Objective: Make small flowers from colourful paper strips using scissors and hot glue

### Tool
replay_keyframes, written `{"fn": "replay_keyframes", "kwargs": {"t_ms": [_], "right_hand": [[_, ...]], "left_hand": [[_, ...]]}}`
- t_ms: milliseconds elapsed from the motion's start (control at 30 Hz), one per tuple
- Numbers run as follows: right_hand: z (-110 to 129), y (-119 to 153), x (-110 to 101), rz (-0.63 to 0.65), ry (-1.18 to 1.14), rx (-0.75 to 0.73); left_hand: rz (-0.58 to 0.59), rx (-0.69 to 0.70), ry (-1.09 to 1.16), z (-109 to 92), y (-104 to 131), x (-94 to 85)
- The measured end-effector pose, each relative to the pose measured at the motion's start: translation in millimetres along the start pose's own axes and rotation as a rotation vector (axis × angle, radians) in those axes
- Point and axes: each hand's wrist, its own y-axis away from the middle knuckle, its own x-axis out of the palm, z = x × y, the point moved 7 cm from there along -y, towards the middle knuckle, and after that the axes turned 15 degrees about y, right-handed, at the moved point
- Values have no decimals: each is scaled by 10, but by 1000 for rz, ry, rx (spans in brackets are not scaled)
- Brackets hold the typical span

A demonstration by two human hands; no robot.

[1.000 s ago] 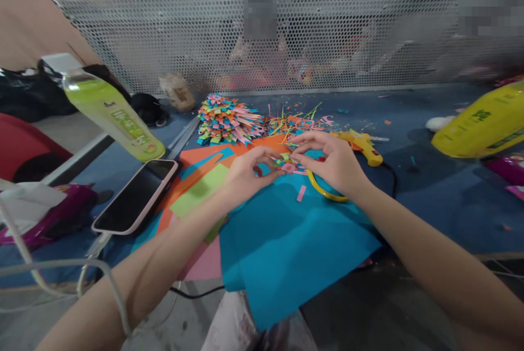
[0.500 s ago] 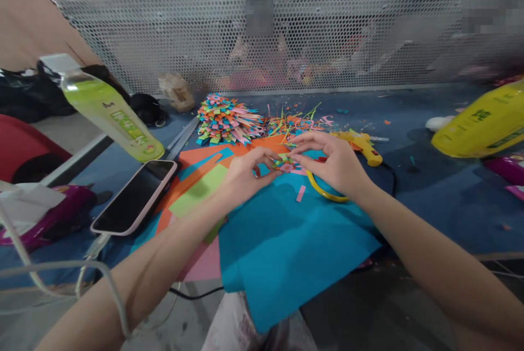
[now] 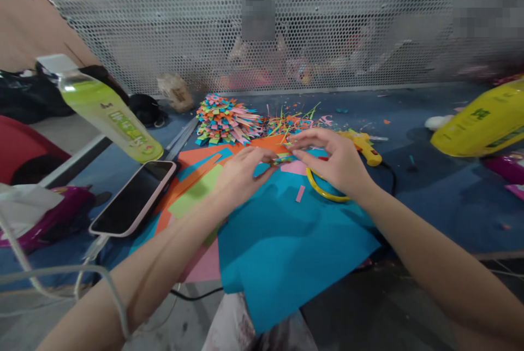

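Note:
Between my two hands is a small multicoloured paper piece (image 3: 282, 160), seen nearly edge-on. My left hand (image 3: 248, 172) pinches its left end with thumb and fingers. On the other side my right hand (image 3: 331, 161) has its fingertips closed on the piece's right edge. Under both hands lies a large blue paper sheet (image 3: 282, 247), with a short pink strip (image 3: 300, 194) on it. Yellow-handled scissors (image 3: 327, 194) lie partly beneath my right hand. Orange paper (image 3: 196, 157) and a green sheet (image 3: 196, 192) spread out at the left.
Behind my hands stand a pile of folded paper pieces (image 3: 227, 122) and thin paper scraps (image 3: 290, 123). A yellow glue gun (image 3: 366, 149) lies right. A phone (image 3: 133, 198) and a green drink bottle (image 3: 110, 113) are left; a yellow bottle (image 3: 483, 122) is far right.
The small paper piece has tilted from showing its flower-like face to nearly edge-on. My left hand has shifted slightly left; my right hand has barely moved.

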Motion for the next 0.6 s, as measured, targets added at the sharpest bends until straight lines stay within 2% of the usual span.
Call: {"fn": "replay_keyframes", "kwargs": {"t_ms": [100,133,267,300,367,500,600], "right_hand": [[-28,-2,-85,-79,15,50],[-46,-2,-77,-55,9,80],[-75,33,170,289,-149,188],[-65,50,231,364,-194,203],[-55,70,302,435,-275,232],[-80,86,351,466,-379,292],[-99,100,363,468,-400,305]], "left_hand": [[-53,275,-287,-171,16,-133],[-81,354,-346,-225,33,-181],[-99,601,-458,-423,116,-252],[-95,631,-474,-459,130,-246],[-65,627,-499,-487,134,-213],[9,513,-459,-437,104,-154],[-16,555,-389,-472,116,-170]]}}
